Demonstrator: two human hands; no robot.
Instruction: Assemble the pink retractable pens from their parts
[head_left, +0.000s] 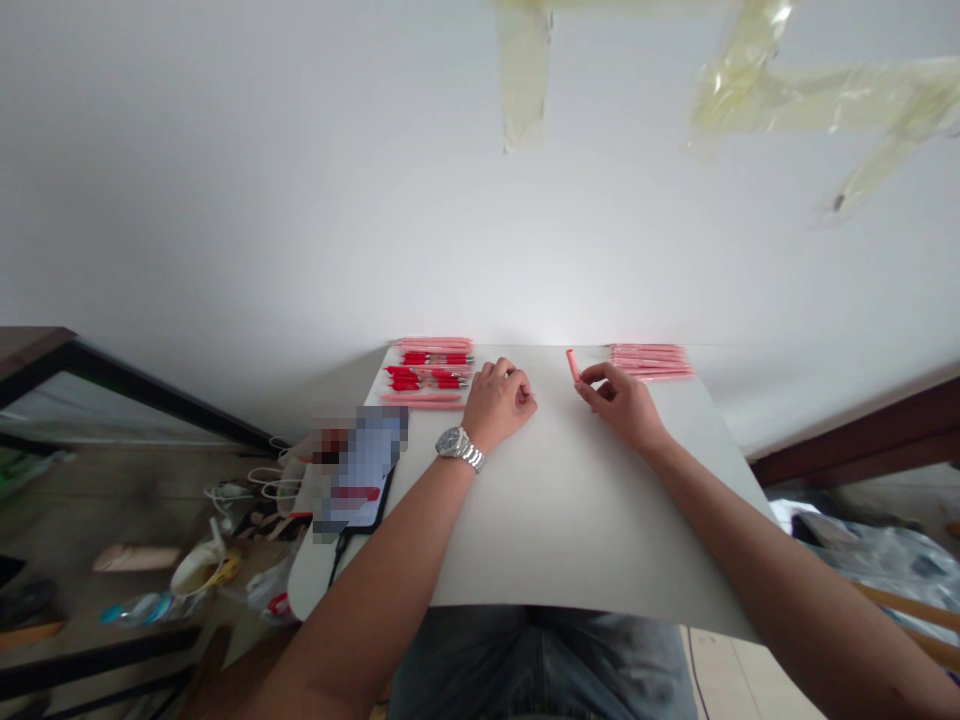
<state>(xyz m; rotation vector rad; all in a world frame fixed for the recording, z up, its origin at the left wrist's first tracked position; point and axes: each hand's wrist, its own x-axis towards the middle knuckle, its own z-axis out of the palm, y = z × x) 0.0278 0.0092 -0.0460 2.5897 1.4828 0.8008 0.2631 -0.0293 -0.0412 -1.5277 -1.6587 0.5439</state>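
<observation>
My right hand [615,400] pinches a short pink cap-like piece [573,365] between thumb and fingertips, its free end tilted up and away from me. Left of it, my left hand [499,398] rests on the white table [577,520] with its fingers curled; whatever they hold, if anything, is hidden. A silver watch [459,447] circles my left wrist. Beside that hand lie several red pens [427,380], with pink pens [433,345] behind them and more pink sticks [420,401] in front. Beyond my right hand is a bundle of pink pens [651,361].
A phone [364,475], blurred out in part, sits at the table's left edge with a black cable [339,555]. The white wall [375,200] borders the table's far edge. On the floor at left are a bottle [139,608] and a white container [199,570].
</observation>
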